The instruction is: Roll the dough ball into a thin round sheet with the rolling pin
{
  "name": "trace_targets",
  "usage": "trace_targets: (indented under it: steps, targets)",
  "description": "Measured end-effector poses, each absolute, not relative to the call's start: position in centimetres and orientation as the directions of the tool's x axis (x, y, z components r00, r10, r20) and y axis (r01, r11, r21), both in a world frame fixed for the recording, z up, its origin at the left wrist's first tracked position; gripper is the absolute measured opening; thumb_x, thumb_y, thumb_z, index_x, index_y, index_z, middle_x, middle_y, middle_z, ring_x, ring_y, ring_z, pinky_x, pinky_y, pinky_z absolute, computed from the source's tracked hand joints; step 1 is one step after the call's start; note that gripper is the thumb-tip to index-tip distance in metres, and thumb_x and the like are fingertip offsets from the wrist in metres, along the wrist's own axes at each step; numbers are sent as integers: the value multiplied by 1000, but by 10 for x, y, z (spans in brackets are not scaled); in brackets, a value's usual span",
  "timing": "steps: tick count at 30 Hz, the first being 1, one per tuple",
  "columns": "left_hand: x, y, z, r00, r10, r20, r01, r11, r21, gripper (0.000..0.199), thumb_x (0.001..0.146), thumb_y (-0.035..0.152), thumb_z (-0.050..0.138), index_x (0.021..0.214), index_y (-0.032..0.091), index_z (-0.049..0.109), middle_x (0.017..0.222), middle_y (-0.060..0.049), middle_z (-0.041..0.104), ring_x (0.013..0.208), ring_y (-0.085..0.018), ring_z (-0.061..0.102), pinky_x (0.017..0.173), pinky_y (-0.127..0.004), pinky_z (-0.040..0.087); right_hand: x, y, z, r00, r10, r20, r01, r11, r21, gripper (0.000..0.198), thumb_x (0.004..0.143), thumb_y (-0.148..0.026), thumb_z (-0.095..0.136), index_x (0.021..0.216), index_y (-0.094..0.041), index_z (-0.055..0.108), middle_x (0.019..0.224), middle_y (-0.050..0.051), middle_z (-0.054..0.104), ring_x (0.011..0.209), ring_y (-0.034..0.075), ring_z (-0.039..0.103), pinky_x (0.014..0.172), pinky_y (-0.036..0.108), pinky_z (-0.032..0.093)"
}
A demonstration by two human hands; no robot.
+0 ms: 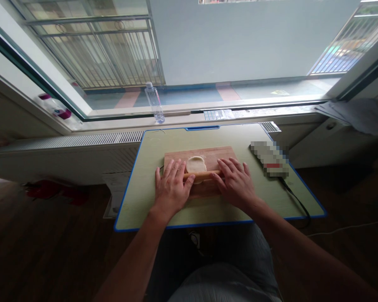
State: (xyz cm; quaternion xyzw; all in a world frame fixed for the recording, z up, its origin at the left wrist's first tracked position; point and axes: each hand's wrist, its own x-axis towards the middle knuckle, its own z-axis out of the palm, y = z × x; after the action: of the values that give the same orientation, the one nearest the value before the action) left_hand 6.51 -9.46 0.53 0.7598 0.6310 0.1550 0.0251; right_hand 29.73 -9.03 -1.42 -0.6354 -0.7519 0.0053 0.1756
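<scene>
A round, flattened piece of dough [195, 163] lies on a wooden cutting board [214, 152]. Across its near part rests a thin wooden rolling pin [204, 175], with a little dough showing on the near side of it. My left hand [172, 184] covers the pin's left end, fingers reaching forward over it and thumb at its near side. Over the right end lies my right hand [235, 180], in much the same pose. Both palms face down, and they hide the ends of the pin.
The board sits on a pale green, blue-edged table [141, 205]. To the right lies a blurred-out phone-like device [269, 159] with a black strap or cable [294, 195]. A clear bottle [155, 104] stands on the windowsill; another bottle [55, 107] is further left. Papers [359, 113] lie at right.
</scene>
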Motion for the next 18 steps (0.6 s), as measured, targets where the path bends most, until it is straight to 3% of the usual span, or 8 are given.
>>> trace_targets:
  steps: [18]
  targets:
    - [63, -67, 15, 166, 980, 105, 966, -184, 183, 60, 114, 51, 40, 162, 24, 62, 175, -11, 52, 164, -35, 46, 134, -66, 34, 292, -63, -4, -142, 950, 277, 955, 205, -212, 57, 117, -60, 38, 141, -24, 76, 155, 11, 72, 154, 37, 50, 127, 61, 32]
